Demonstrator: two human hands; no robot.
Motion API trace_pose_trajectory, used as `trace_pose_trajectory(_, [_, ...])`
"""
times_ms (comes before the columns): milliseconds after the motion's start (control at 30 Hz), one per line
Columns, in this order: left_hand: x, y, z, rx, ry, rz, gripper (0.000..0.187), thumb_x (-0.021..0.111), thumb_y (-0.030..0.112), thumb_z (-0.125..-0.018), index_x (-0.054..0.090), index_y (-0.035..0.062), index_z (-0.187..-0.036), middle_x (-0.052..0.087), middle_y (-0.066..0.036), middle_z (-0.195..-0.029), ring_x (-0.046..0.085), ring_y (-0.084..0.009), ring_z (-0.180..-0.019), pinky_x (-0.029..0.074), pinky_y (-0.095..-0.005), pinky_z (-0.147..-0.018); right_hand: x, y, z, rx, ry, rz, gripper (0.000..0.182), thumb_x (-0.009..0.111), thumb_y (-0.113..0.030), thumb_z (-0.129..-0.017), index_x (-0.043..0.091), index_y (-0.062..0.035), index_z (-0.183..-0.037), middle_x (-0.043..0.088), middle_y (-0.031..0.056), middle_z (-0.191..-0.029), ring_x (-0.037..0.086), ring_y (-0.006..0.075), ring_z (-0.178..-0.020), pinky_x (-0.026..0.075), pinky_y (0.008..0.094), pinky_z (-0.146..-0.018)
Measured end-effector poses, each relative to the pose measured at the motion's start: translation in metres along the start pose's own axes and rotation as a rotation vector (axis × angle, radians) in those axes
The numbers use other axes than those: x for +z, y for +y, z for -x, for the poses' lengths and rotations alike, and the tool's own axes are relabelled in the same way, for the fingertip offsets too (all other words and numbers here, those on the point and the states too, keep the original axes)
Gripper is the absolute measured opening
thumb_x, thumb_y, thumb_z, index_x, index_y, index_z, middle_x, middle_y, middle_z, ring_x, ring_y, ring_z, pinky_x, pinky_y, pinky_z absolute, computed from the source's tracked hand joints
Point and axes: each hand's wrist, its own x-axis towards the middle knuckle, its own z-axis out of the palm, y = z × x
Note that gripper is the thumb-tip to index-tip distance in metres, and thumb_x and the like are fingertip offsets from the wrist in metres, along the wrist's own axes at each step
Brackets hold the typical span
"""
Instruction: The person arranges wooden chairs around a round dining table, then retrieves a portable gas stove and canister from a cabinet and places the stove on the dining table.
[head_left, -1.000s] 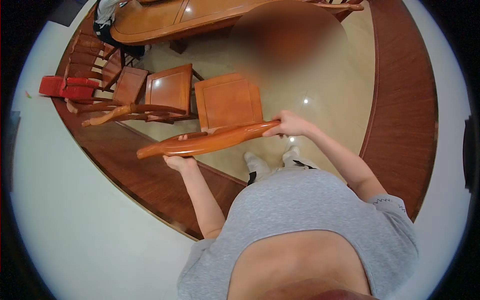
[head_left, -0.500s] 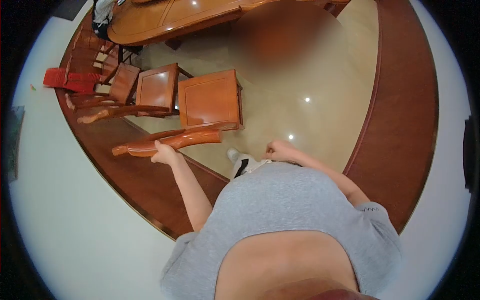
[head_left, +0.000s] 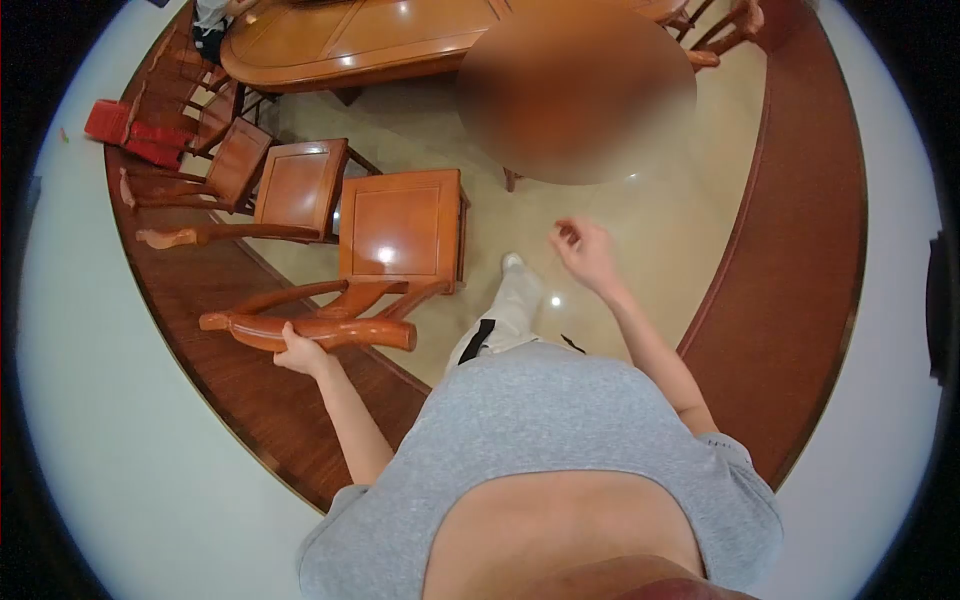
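Note:
My left hand (head_left: 303, 352) is closed around the curved top rail (head_left: 365, 334) of a polished reddish-brown wooden chair (head_left: 400, 225). The thumb lies over the rail, and the other fingers are mostly hidden underneath. The chair's square seat faces away from me, toward the table. My right hand (head_left: 588, 255) hangs in the air over the pale floor, to the right of the chair, fingers loosely bent and touching nothing. Nothing shows in it. A second wooden chair (head_left: 300, 185) stands just left of the held one.
Several more wooden chairs (head_left: 240, 160) line the left side beside a long wooden table (head_left: 370, 45). A red object (head_left: 150, 140) is by the left wall. A person (head_left: 210, 20) is at the table's far left end. A blurred patch hides part of the table's near side.
My view has shifted forward. My right hand has lifted away from my waist and moved out over the floor. My left hand keeps its hold on the chair's top rail.

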Motion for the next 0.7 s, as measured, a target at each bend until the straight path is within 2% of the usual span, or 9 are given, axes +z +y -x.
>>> trace_pose_trajectory(67, [-0.002, 0.001, 0.0, 0.022, 0.009, -0.049, 0.05, 0.064, 0.014, -0.088, 0.036, -0.0108, -0.121, 0.05, -0.026, -0.116, 0.06, -0.0341, -0.1, 0.057, -0.042, -0.081, -0.016, -0.003, -0.044, -0.205, 0.254, 0.109, 0.025, 0.069, -0.023, -0.083, 0.063, -0.0045, -0.099, 0.061, 0.0121, -0.091, 0.061, 0.0282, -0.081, 0.049, 0.0397, -0.075])
trace_pose_trajectory(167, [-0.001, 0.01, 0.011, 0.003, -0.001, 0.023, 0.049, 0.063, 0.016, -0.089, 0.037, -0.0084, -0.122, 0.05, -0.024, -0.119, 0.059, -0.0329, -0.101, 0.056, -0.0415, -0.081, -0.048, -0.017, -0.116, -0.262, 0.331, 0.175, 0.026, 0.069, -0.022, -0.084, 0.06, -0.0042, -0.1, 0.057, 0.0125, -0.094, 0.057, 0.0291, -0.09, 0.047, 0.0395, -0.08])
trace_pose_trajectory(333, [-0.006, 0.005, 0.006, 0.019, 0.076, -0.08, 0.054, 0.066, 0.02, -0.087, 0.041, -0.0091, -0.126, 0.052, -0.023, -0.121, 0.058, -0.0317, -0.103, 0.051, -0.04, -0.086, -0.05, -0.006, -0.218, -0.502, 0.601, 0.474, 0.035, 0.067, -0.03, -0.086, 0.059, -0.0007, -0.104, 0.057, 0.0176, -0.103, 0.053, 0.0343, -0.101, 0.043, 0.0465, -0.086])
trace_pose_trajectory(367, [-0.007, 0.0, 0.0, 0.02, 0.123, -0.16, 0.056, 0.066, 0.02, -0.087, 0.041, -0.009, -0.127, 0.052, -0.023, -0.122, 0.057, -0.0318, -0.104, 0.05, -0.0389, -0.088, -0.043, -0.003, -0.234, -0.489, 0.613, 0.468, 0.035, 0.067, -0.03, -0.086, 0.059, -0.0007, -0.104, 0.057, 0.0176, -0.103, 0.053, 0.0343, -0.101, 0.043, 0.0465, -0.086])
trace_pose_trajectory(433, [-0.005, 0.008, 0.008, -0.03, 0.075, -0.066, 0.056, 0.066, 0.022, -0.088, 0.041, -0.0078, -0.129, 0.052, -0.023, -0.124, 0.057, -0.0319, -0.105, 0.049, -0.0397, -0.088, -0.037, 0.011, -0.25, -0.14, 0.209, 0.631, 0.04, 0.064, -0.034, -0.088, 0.058, -0.0001, -0.108, 0.058, 0.0201, -0.11, 0.053, 0.0358, -0.106, 0.042, 0.0479, -0.088])
trace_pose_trajectory(500, [0.001, 0.023, 0.016, -0.035, 0.081, -0.127, 0.053, 0.065, 0.022, -0.088, 0.043, -0.0068, -0.127, 0.052, -0.022, -0.124, 0.057, -0.031, -0.104, 0.049, -0.0403, -0.087, -0.026, 0.013, -0.249, -0.073, 0.214, 0.737, 0.038, 0.062, -0.034, -0.089, 0.06, -0.0009, -0.106, 0.06, 0.019, -0.109, 0.055, 0.0352, -0.105, 0.043, 0.0456, -0.087])
trace_pose_trajectory(567, [-0.001, 0.016, 0.012, -0.019, 0.092, -0.146, 0.051, 0.065, 0.024, -0.087, 0.046, -0.0069, -0.124, 0.054, -0.022, -0.122, 0.057, -0.0317, -0.104, 0.05, -0.0411, -0.086, -0.023, 0.015, -0.254, -0.384, 0.37, 0.402, 0.03, 0.064, -0.03, -0.088, 0.062, -0.0021, -0.099, 0.062, 0.0158, -0.102, 0.057, 0.0328, -0.099, 0.043, 0.0437, -0.085])
trace_pose_trajectory(600, [-0.001, 0.019, 0.014, -0.025, 0.081, -0.148, 0.05, 0.064, 0.024, -0.088, 0.047, -0.0069, -0.124, 0.054, -0.023, -0.121, 0.057, -0.0319, -0.104, 0.05, -0.0414, -0.086, -0.027, 0.007, -0.256, -0.367, 0.392, 0.403, 0.03, 0.064, -0.03, -0.088, 0.062, -0.0021, -0.099, 0.062, 0.0158, -0.102, 0.057, 0.0328, -0.099, 0.043, 0.0437, -0.085])
trace_pose_trajectory(700, [-0.002, 0.019, 0.01, -0.022, 0.069, -0.226, 0.049, 0.064, 0.024, -0.088, 0.047, -0.0069, -0.122, 0.054, -0.023, -0.121, 0.058, -0.0322, -0.104, 0.05, -0.0415, -0.086, -0.056, -0.017, -0.255, -0.585, 0.454, 0.289, 0.016, 0.067, -0.018, -0.083, 0.061, -0.0038, -0.088, 0.061, 0.0125, -0.092, 0.057, 0.0303, -0.092, 0.043, 0.0407, -0.079])
